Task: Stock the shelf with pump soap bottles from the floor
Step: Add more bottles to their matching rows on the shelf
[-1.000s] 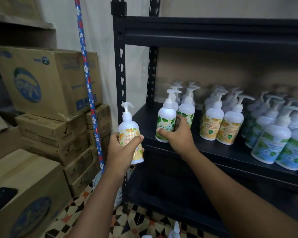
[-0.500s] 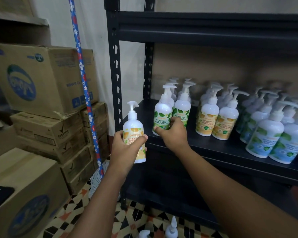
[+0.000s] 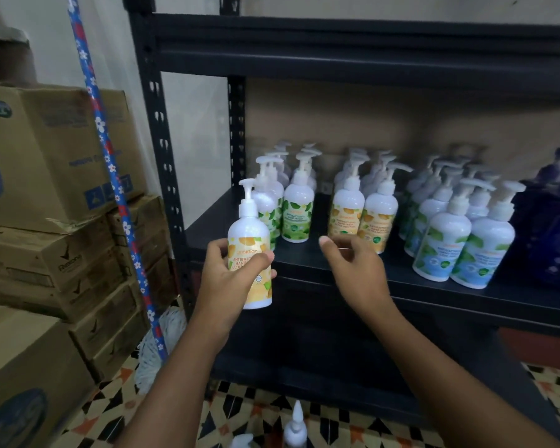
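My left hand (image 3: 230, 273) grips a white pump soap bottle with an orange label (image 3: 250, 250), upright, just in front of the black metal shelf (image 3: 304, 263). My right hand (image 3: 353, 270) hovers empty over the shelf's front edge, fingers loosely curled, a little apart from the bottles. On the shelf stand rows of pump bottles: green-label ones (image 3: 297, 211) at the left, orange-label ones (image 3: 348, 208) in the middle, blue-label ones (image 3: 443, 244) to the right.
Stacked cardboard boxes (image 3: 49, 150) fill the left side. A blue floral mop handle (image 3: 110, 176) leans beside the shelf post. Pump tops of more bottles (image 3: 296, 425) show on the patterned tile floor below. Dark purple packs (image 3: 553, 221) sit at the shelf's right.
My right hand has let go of the green-label bottle on the shelf and drawn back to the right. My left hand has carried its orange-label bottle closer to the shelf.
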`<state>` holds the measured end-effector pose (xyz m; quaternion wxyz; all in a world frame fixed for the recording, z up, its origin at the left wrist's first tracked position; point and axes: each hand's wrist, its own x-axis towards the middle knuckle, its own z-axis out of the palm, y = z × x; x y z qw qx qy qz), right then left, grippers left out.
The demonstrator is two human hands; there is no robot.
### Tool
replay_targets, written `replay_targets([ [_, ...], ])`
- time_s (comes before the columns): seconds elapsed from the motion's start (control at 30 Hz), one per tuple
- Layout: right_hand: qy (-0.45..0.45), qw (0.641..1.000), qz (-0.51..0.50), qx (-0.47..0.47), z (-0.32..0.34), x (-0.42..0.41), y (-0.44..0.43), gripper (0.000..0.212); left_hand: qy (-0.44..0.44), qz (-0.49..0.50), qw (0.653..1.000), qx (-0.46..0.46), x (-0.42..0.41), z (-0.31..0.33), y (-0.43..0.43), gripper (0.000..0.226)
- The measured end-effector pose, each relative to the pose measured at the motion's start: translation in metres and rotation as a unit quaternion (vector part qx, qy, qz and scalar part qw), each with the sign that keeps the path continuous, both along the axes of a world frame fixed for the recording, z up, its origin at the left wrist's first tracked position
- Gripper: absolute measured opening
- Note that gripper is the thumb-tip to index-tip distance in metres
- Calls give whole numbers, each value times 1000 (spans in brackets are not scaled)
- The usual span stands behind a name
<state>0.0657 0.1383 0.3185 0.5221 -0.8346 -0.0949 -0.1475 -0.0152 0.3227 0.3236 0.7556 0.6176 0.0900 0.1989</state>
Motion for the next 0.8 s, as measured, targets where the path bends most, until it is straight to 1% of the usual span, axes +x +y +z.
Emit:
replay_targets([
  [0.1, 4, 1000, -24, 2, -5, -6, -32, 38, 0, -12, 999, 40, 6, -1, -21, 48],
  [0.2, 2, 999, -45, -15, -10, -3, -56, 35, -17, -39, 996, 78, 16, -1, -42, 28],
  [0.23, 2, 999, -51, -17, -10, -1, -62, 34, -24, -51, 995, 88, 21, 0, -48, 27],
  [0.33, 6, 999, -48, -7, -12, 3, -74, 35, -37, -69, 990, 118, 38, 0, -59, 48],
  [0.37, 8, 999, -41, 0, -13, 3, -76, 36, -39, -74, 988, 131, 43, 0, -62, 52],
  [0.47, 7, 1000, -29, -2, -14, 3, -78, 37, -56, -94, 980, 165, 53, -1, -71, 51],
  [0.53, -1, 999, -35, -35, -15, 3, -78, 39, -68, -97, 976, 184, 59, 0, -78, 49],
  [0.63, -37, 992, -41, -109, -21, 5, -80, 37, -82, -84, 975, 187, 67, -4, -85, 49],
  [0.7, -57, 982, -36, -174, -25, 7, -81, 41, -84, -69, 976, 186, 71, -8, -89, 51],
  [0.8, -46, 961, -41, -270, -29, 10, -81, 48, -80, -59, 975, 199, 72, -13, -87, 55],
])
